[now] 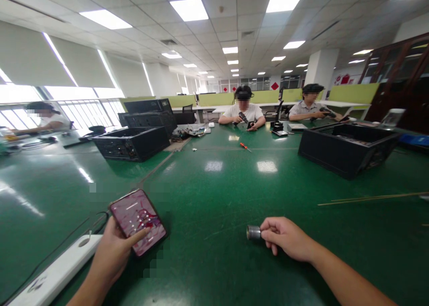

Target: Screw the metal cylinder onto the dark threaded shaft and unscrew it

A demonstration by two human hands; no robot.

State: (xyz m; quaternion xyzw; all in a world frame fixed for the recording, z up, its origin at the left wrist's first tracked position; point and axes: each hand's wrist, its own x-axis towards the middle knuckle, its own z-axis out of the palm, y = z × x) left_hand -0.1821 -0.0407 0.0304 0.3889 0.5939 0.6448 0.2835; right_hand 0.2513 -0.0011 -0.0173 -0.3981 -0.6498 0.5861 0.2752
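My left hand [112, 252] rests at the near left of the green table [214, 194] and grips a smartphone [138, 221] with a lit pink screen, thumb lying across the glass. My right hand [288, 241] lies on the table at the near right, fingers curled in a pinch round a small silver metal cylinder [254, 232] that points left. The two hands are about a forearm's length apart.
A white power strip [56, 272] with a black cable lies by my left arm. Open black computer cases stand at the far left [132, 143] and right [348, 149]. A red screwdriver [245, 147] lies mid-table. Two people [243, 114] sit opposite, a third at the far left.
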